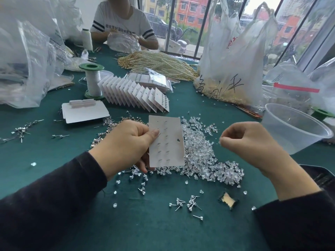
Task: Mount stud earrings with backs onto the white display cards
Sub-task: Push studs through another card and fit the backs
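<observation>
Green worktop (54, 160) littered with studs (190, 203) and clear backs (199, 156); two hands work a white card (166, 147) above them.
Left hand (125, 142) pinches the card by its left edge, thumb on top. The card's long axis runs away from the person, top tipped slightly left, backed face up. Right hand (248, 142) hovers just right of the card, apart from it, its grip closed on what looks like one tiny back (219, 142), fingertips aimed left at the card. The fitting move probably goes leftward.

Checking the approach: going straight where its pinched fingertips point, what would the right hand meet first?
Likely the right edge of the white display card held by the left hand; the right hand, pinching what looks like a clear back, points leftward at it. Depth unclear.
</observation>
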Action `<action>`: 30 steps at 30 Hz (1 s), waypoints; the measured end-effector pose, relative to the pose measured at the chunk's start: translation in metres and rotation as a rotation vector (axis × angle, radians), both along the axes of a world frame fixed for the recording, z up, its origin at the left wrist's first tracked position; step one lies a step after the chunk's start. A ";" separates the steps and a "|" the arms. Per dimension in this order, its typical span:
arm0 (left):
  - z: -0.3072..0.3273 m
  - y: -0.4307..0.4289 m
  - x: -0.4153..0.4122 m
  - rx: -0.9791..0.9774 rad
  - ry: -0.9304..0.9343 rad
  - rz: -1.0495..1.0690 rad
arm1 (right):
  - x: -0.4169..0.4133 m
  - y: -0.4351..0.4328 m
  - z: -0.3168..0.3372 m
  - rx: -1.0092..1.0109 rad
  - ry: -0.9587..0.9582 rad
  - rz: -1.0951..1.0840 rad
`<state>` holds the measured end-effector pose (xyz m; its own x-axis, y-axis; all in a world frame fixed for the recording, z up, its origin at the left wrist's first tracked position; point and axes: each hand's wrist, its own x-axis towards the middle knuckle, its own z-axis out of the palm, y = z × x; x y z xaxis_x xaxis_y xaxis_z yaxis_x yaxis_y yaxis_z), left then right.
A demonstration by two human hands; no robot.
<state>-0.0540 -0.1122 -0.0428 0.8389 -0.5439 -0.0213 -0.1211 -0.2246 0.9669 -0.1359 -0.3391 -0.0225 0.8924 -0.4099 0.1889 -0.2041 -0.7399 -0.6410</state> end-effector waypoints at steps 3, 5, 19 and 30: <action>0.000 -0.001 -0.002 -0.013 0.028 -0.005 | 0.001 0.007 0.000 -0.032 -0.135 0.019; 0.000 -0.001 -0.002 -0.002 0.026 -0.010 | 0.001 0.018 0.000 -0.020 -0.236 0.066; 0.001 -0.003 -0.010 0.069 -0.124 -0.019 | 0.006 0.090 -0.021 -0.002 -0.476 0.336; 0.004 -0.002 -0.013 0.097 -0.141 -0.010 | 0.005 0.091 -0.024 0.174 -0.428 0.338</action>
<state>-0.0670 -0.1145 -0.0392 0.8319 -0.5532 0.0437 -0.2569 -0.3141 0.9140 -0.1310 -0.2484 -0.0463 0.8379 -0.1721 0.5180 0.3305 -0.5953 -0.7324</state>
